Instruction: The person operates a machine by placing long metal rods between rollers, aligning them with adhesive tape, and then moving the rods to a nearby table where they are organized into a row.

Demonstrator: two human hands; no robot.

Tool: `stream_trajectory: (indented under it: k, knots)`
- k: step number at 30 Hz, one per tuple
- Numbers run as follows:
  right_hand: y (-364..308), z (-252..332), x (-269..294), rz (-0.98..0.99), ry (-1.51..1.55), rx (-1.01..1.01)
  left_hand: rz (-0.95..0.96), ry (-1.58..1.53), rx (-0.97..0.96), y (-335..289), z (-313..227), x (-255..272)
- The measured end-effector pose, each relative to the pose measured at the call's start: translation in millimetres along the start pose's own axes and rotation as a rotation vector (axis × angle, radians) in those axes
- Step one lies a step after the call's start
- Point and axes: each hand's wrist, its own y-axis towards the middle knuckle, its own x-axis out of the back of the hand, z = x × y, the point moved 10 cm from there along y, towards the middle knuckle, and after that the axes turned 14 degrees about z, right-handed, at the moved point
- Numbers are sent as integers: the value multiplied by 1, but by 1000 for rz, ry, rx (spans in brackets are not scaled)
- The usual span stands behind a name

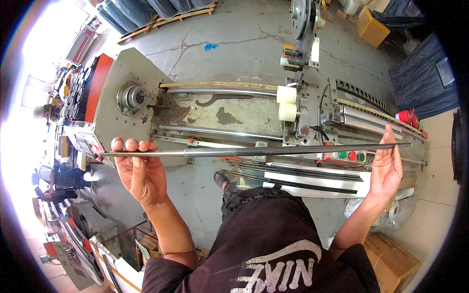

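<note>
A long, slim metal rod (273,151) stretches level across the view, held up in front of me by both hands. It has a thicker dark section in the middle and thins toward its ends. My left hand (146,178) is closed on the left end, fingers curled over it and thumb against it. Near the right end, my right hand (385,173) holds the rod between thumb and fingers, the fingers mostly straight. Beyond the rod stands a machine with a grey headstock (159,73), a round chuck (133,97) and two white rollers (287,112).
Several dark rods (312,181) lie on a white board below the held rod. A hook spanner (220,98) rests on the machine bed. Near my right arm are a control box (348,156) with green and red buttons, plastic-wrapped rolls (398,212) and a cardboard box (391,261).
</note>
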Motion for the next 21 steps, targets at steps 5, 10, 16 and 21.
stream_trajectory:
  k: [5,10,16,21]
  knots:
    - [-7,-2,16,-101,-73,-16,10,-51,32,-1,5,1]
    - [-14,-1,16,-47,-111,-22,-53,-3,90,-4,12,7]
    - [-20,2,18,-39,-92,-9,-90,60,137,-5,19,14]
    - [-22,4,18,-41,-55,12,-119,43,143,-10,25,15]
